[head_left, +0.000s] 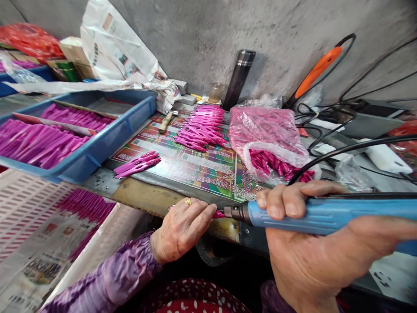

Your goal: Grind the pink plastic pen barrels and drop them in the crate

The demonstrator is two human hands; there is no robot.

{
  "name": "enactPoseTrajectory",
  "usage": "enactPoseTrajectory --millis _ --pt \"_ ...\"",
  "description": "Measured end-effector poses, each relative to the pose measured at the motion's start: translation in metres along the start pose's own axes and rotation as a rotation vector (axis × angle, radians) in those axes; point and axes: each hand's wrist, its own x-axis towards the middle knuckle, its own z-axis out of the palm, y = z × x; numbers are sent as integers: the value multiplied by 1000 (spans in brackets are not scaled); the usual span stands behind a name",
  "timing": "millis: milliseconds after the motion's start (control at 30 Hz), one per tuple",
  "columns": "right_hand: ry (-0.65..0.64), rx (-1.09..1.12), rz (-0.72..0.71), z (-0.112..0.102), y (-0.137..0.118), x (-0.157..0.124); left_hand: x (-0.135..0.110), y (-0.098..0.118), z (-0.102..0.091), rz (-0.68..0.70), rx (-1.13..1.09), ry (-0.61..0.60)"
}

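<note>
Seated worker at a bench, seen from head height. The left hand point(180, 230) was closed around a small magenta plastic piece point(219, 214), fingers pressed together and pinching it against the thumb; most of the piece was hidden, with only its end poking out past the fingertips. A gold ring point(188, 201) sat on one finger, and a purple sleeve point(107, 278) was gathered at the wrist.

The right hand point(309, 243) wrapped a corded tool with a blue grip point(293, 215), fingers curled together over the top. Its black metal nose point(235, 213) met the magenta plastic piece, right at the left fingertips; the exact contact was too small to read.

Beyond the hands lay a printed mat point(182, 163) on the bench, holding a heap of matching magenta pieces point(200, 128), a small pair of them point(137, 164) and a wooden-handled hammer point(165, 123). To its right, a plastic bag point(265, 134) bulged with more pieces. A blue tray point(130, 130) at left held sorted rows, and a white perforated crate point(32, 208) sat lower left on newspaper point(41, 269) — more pieces in it too. A dark flask point(237, 80) stood against the concrete wall point(195, 34).
</note>
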Motion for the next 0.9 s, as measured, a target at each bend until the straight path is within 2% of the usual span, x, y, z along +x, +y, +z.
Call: enactPoseTrajectory --millis 100,200,267,400,500,900 --pt "37 32 28 0 0 -2 3 1 0 -21 -4 11" --pt "10 34 33 -1 0 -1 4 2 0 -37 -13 12" --pt "68 38 48 -2 1 0 5 3 0 -49 -23 15" --pt "83 70 79 -2 3 -1 5 4 0 -67 -31 19" --pt "124 114 108 -1 4 -4 6 4 0 -63 -25 23" --pt "149 129 119 -3 5 -5 6 3 -1 -45 16 30"
